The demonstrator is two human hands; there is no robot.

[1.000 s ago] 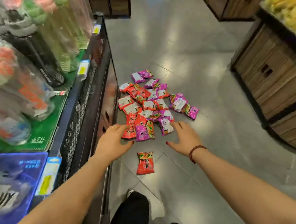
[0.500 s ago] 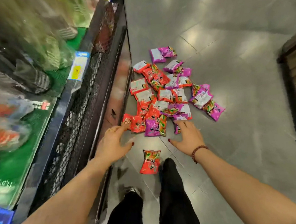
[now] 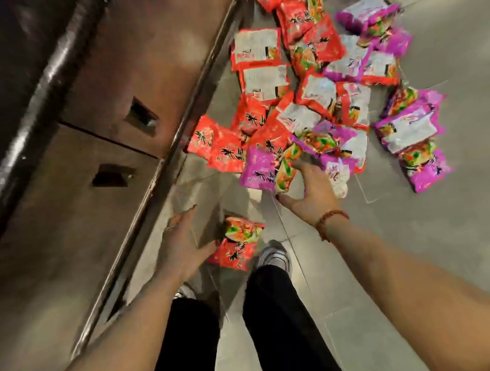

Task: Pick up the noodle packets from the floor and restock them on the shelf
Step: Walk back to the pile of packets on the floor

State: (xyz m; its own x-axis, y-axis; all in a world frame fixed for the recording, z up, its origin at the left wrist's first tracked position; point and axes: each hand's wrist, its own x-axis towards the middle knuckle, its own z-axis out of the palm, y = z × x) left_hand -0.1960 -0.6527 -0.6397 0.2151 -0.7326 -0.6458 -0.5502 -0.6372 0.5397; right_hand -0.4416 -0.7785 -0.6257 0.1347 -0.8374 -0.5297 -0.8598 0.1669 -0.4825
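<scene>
Red and purple noodle packets (image 3: 312, 93) lie heaped on the floor (image 3: 470, 237) just right of the shelf base (image 3: 73, 203). The right hand (image 3: 311, 192), fingers spread, touches the heap's near edge; the left hand (image 3: 183, 247), flat and empty, touches a lone red packet (image 3: 239, 244) nearer.

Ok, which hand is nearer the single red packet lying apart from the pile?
Left. The left hand sits just beside the lone red packet, thumb at its edge; the right hand is farther off, at the near edge of the pile.
</scene>
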